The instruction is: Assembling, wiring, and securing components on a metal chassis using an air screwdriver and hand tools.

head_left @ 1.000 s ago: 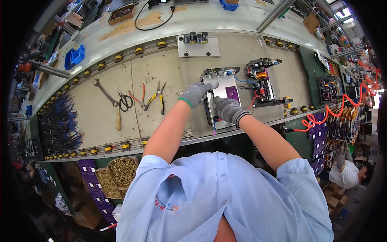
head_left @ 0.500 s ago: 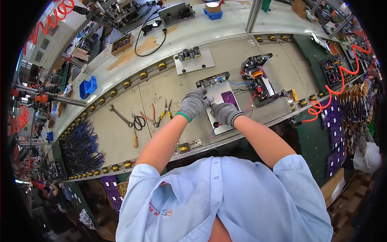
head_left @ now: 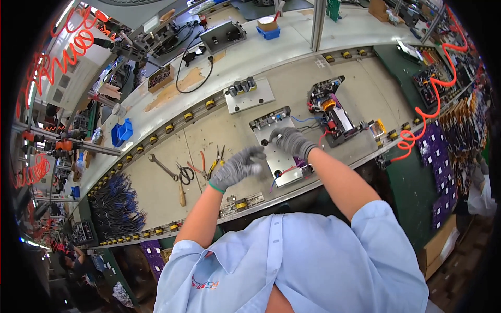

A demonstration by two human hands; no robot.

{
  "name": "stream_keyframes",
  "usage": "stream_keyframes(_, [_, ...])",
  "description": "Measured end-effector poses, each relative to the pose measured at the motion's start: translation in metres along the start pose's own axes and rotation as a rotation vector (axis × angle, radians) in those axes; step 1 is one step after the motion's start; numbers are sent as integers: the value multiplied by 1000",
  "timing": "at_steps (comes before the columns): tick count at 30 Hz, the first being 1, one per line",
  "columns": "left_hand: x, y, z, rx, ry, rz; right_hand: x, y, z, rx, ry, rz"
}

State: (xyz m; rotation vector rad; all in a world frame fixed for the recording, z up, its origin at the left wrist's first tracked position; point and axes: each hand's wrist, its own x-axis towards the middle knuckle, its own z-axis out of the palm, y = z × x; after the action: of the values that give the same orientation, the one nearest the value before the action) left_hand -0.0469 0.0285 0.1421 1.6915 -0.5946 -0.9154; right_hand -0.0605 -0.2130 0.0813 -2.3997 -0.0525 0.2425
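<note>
And here's the right hand (head_left: pixel 293 143) over the silver metal plate (head_left: pixel 275 159), fingers curled in, though whether they pinch anything I cannot tell, while the left hand (head_left: pixel 237 168) hangs half-open at the plate's left edge, no object visible in its loosely bent fingers. Right of the right hand sits the open circuit assembly (head_left: pixel 339 121), wires (head_left: pixel 303 120) trailing between it and the plate.
</note>
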Motion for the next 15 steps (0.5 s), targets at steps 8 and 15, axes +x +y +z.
stream_keyframes(8, [14,-45,58,223,-267,52,-11,34,14,313,-67,-13])
stream_keyframes(15, [-28,-58,54,-179,-232,112,-12,35,14,263,-105,-13])
